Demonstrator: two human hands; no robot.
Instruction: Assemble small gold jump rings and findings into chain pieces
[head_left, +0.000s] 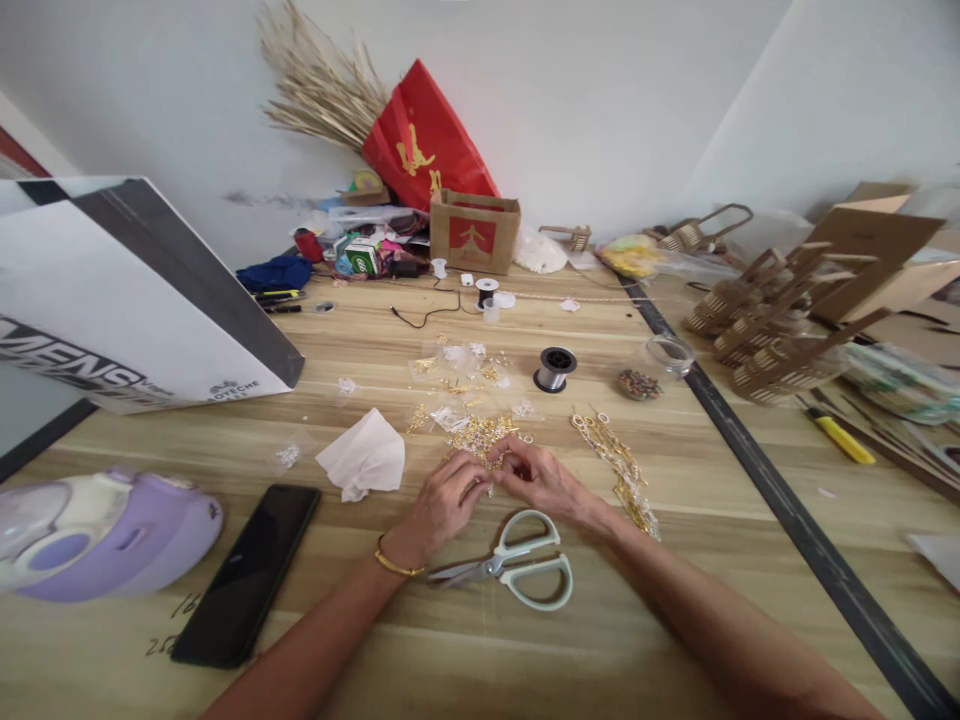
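Observation:
My left hand (pixel 448 500) and my right hand (pixel 536 474) meet at the middle of the table, fingertips pinched close together. Between them is something tiny that I cannot make out; a small pale bit shows just under the fingers. Right behind the fingertips lies a loose pile of gold and silver beads (pixel 480 434). Scissors with pale handles (pixel 537 572) rest slightly open below my hands. Strands of gold and clear beads (pixel 616 468) lie to the right of my right hand. A crumpled white tissue (pixel 366 456) is left of my left hand.
A spool of silver wire (pixel 555 370) stands beyond the beads, near a dish of mixed beads (pixel 640 384). A black phone (pixel 247 575) and a purple-white device (pixel 112 535) lie at left, before a large white box (pixel 142 300). Small woven baskets (pixel 780 340) and a yellow cutter (pixel 841 438) are at right.

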